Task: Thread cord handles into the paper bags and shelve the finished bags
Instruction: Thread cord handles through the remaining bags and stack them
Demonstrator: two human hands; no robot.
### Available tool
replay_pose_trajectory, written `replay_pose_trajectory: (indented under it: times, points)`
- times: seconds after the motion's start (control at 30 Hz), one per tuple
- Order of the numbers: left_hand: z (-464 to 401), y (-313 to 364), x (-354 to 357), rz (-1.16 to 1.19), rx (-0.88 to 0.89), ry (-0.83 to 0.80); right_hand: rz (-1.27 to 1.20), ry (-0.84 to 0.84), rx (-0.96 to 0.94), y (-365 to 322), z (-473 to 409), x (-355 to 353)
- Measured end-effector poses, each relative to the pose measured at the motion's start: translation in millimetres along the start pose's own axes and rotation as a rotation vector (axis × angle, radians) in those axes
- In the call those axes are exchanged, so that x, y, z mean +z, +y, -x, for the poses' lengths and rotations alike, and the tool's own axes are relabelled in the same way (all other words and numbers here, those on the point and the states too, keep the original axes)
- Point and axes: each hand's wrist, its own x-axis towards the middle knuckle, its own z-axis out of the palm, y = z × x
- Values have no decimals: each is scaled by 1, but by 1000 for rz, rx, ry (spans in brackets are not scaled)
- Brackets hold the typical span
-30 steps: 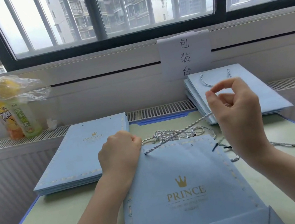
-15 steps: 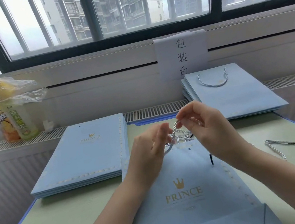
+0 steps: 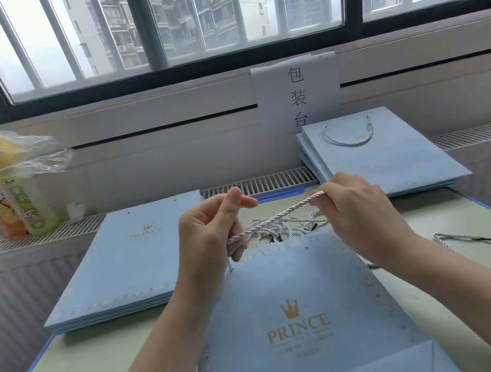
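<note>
Fingers of the left hand (image 3: 210,234) and right hand (image 3: 357,215) are each pinched on one twisted cord handle (image 3: 276,218), held taut between them just above the top edge of the PRINCE paper bag (image 3: 297,317). The cord's long axis runs left to right, rising toward the right hand. The bag's punched holes lie directly below; I judge the right hand nearer the right-side hole, with loose cords (image 3: 288,230) crowding just beyond the edge.
</note>
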Motion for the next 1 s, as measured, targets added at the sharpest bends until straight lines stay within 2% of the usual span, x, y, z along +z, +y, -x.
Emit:
replay_pose_trajectory:
  times: [0.1,0.23,0.33,0.43,0.53,0.6,0.73,0.87,1.0]
  points:
    - [1,-7,1,-201,-8,-109,-185,4,110,-2,-3,-9]
    - [2,-33,-1,-916,80,-203,-469,4,197,-6,-5,-13]
    - [6,-40,1,-1121,20,-319,-575,-89,248,-7,-5,-13]
    - [7,-40,4,-1173,12,-335,-792,-201,332,-13,-5,-16]
    - [4,-33,4,-1123,11,-277,-1051,-256,422,-18,-6,-21]
    - [3,-30,4,-1080,-5,-302,-1132,-276,419,-20,-5,-22]
    - [9,-32,9,-1144,-134,-466,-1160,-261,325,-25,-1,-16]
    - [10,-34,9,-1141,-170,-473,-1201,-301,272,-26,2,-15]
    - [6,-32,10,-1057,-216,-498,-955,-336,265,-23,2,-12]
